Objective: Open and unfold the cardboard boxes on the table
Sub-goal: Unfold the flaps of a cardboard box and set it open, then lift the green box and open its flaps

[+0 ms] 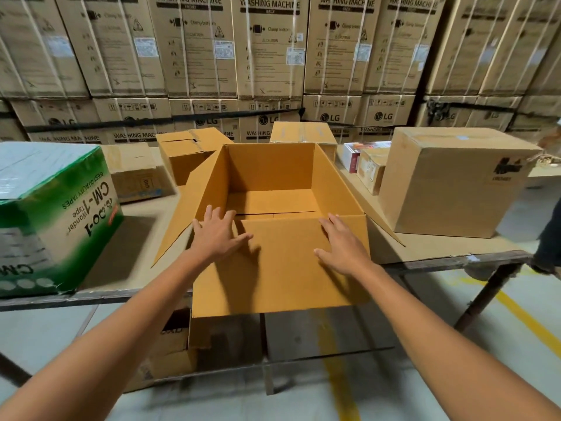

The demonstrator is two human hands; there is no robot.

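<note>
An open brown cardboard box [270,177] stands in the middle of the table [455,259], its top flaps spread outward and its inside bare. The near flap [282,275] hangs toward me over the table's front edge. My left hand [217,233] lies flat with spread fingers on that flap's left part, fingertips at the box rim. On the flap's right part my right hand [341,244] rests flat with straight fingers. Neither hand grips anything.
A green-and-white tape carton [51,214] stands at the left. Closed brown boxes [452,180] sit right and behind [188,150], with small packages [368,161] between. Stacked washing machine cartons [273,56] form the back wall. More boxes lie under the table [182,344].
</note>
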